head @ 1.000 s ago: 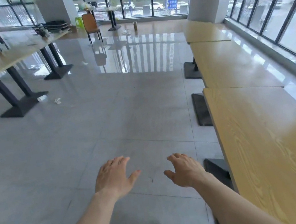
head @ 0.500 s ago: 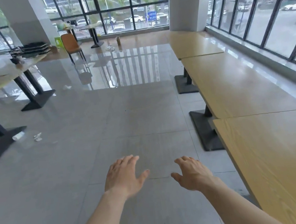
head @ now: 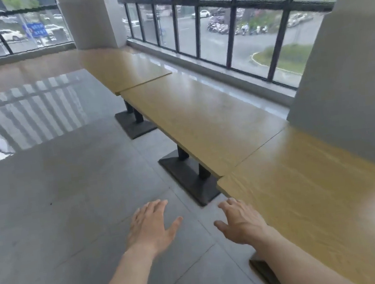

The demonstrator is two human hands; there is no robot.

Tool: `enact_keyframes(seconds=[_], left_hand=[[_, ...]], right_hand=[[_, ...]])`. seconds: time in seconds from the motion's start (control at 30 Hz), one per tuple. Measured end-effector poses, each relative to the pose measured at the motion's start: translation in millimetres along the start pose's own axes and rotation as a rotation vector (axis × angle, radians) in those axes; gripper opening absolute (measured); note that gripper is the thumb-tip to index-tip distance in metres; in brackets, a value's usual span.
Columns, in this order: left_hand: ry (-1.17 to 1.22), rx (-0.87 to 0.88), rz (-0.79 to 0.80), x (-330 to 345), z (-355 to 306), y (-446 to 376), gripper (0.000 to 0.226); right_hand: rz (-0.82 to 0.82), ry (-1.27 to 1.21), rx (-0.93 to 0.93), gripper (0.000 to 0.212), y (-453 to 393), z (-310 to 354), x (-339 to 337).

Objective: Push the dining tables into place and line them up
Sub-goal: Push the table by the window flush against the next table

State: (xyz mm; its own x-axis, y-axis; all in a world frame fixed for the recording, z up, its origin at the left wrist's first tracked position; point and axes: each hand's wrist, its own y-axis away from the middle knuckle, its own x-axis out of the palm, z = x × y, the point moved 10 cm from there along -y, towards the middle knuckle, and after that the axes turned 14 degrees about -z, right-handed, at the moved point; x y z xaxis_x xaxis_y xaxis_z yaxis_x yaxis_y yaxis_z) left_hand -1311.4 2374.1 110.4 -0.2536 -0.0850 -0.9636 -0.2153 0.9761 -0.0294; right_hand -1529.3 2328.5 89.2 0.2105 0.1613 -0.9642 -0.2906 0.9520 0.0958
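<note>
I am holding my left hand (head: 151,227) out flat over the floor (head: 54,207), palm down, fingers spread loose and thumb angled toward three o'clock; it is gripping nothing and touching nothing. My right hand (head: 241,223) is reaching out beside it, just as open and empty, its fingertips hovering just short of the corner of the nearest counter (head: 328,202) at two o'clock; I cannot tell whether they are brushing the edge. That counter is showing a smooth, pale yellow wood-grain top, rectangular, running off toward four o'clock. Its far end is butting against the middle counter (head: 202,118) at one o'clock, though the edges facing me are sitting slightly out of line. The far counter (head: 122,69) at twelve o'clock is meeting the middle one the same way, also stepped. Dark flat pedestal bases (head: 186,177) are standing under them on glossy grey floor tiles. A black-framed window wall (head: 214,31) is running along behind the row, and a white pillar (head: 353,86) is rising against the nearest counter.
</note>
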Motion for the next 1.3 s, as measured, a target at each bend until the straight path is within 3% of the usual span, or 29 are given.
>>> enact_keyframes(seconds=[0.23, 0.53, 0.9, 1.3], left_hand=[[0.075, 0.332, 0.152, 51.9, -86.8, -117.6, 0.074], [0.15, 0.76, 0.115, 158.9, -209.0, -160.0, 0.071], [0.218, 1.023, 0.078, 304.8, -263.5, -193.1, 0.069], [0.283, 0.993, 0.087, 316.2, -274.7, -210.2, 0.067]], right_hand=[[-0.09, -0.022, 0.414, 0.054, -32.5, -90.6, -1.7], [-0.29, 0.058, 0.815, 0.063, -5.4, -210.7, 37.7], [-0.511, 0.147, 0.929, 0.073, -31.7, -274.5, 134.8], [-0.611, 0.182, 0.962, 0.067, -35.1, -286.0, 129.6]])
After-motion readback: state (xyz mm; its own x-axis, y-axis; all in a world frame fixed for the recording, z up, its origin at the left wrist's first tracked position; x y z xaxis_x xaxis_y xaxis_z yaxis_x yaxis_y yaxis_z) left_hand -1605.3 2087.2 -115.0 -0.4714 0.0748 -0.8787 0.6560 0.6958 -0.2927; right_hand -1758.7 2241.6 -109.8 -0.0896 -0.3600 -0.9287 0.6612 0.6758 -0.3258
